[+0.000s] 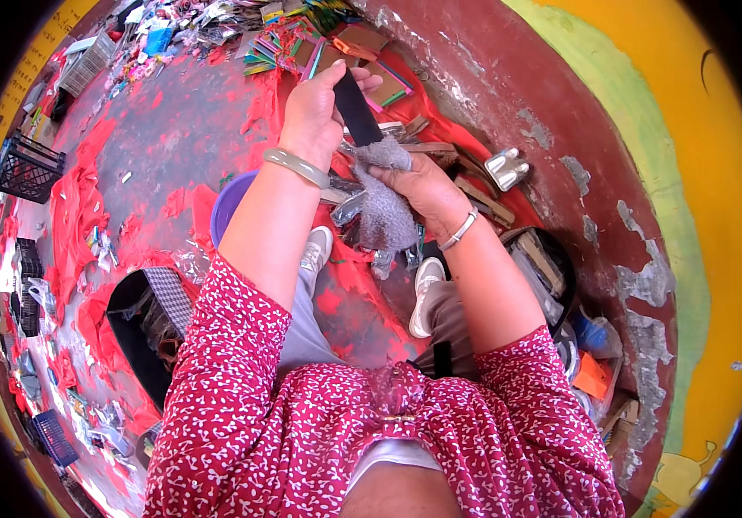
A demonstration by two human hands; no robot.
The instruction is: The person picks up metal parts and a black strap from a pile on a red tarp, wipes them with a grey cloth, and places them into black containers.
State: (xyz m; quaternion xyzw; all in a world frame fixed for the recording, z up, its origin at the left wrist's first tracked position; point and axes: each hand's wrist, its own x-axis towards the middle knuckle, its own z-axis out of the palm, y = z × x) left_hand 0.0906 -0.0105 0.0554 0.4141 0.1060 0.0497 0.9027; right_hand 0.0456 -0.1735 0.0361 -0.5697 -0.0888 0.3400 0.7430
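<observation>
Out in front of me, my left hand (312,116) is closed on the upper end of a long, flat black bar (356,108); its exact kind I cannot make out. A fuzzy grey cloth (388,216) is bunched around the bar's lower end. My right hand (430,188) grips that cloth against the bar, and the rest of the cloth hangs down. Wooden pieces (483,200) and plastic-wrapped items lie on the floor below and beyond my hands. Behind my left forearm, a purple basin (228,205) is partly hidden.
Open dark bags stand at my left (142,319) and right (543,268), both holding things. A peeling red wall (552,129) curves along the right. Stacked coloured boards (285,52) lie ahead. Black crates (30,168) and heaped goods line the left.
</observation>
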